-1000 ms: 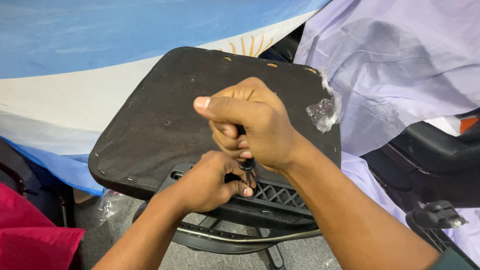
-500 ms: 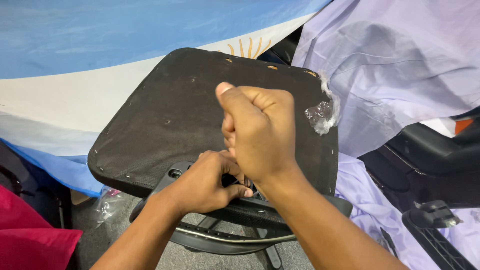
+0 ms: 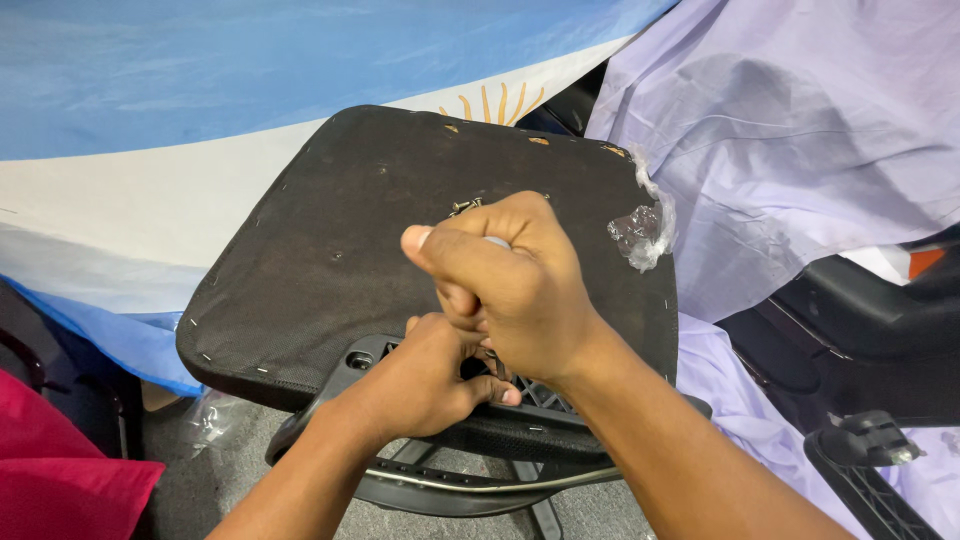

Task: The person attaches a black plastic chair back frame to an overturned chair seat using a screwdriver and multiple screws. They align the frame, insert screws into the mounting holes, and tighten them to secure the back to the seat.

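Observation:
A black fabric-covered chair seat lies tilted, underside up, with a small metal fitting near its middle. My right hand is a closed fist over the seat's near edge, wrapped around a slim tool; only a pale bit of it shows at the top of the fist. My left hand sits just below, fingers curled in at the tool's lower end, resting on a black plastic mesh frame under the seat. The tool's tip is hidden by both hands.
Crumpled clear plastic clings to the seat's right edge. A blue and white cloth lies behind, a lilac sheet to the right. Black chair parts sit at right, red fabric at bottom left.
My right fist has turned and risen slightly over the tool, hiding the dark shaft seen a second ago. My left hand stays at the same spot on the frame.

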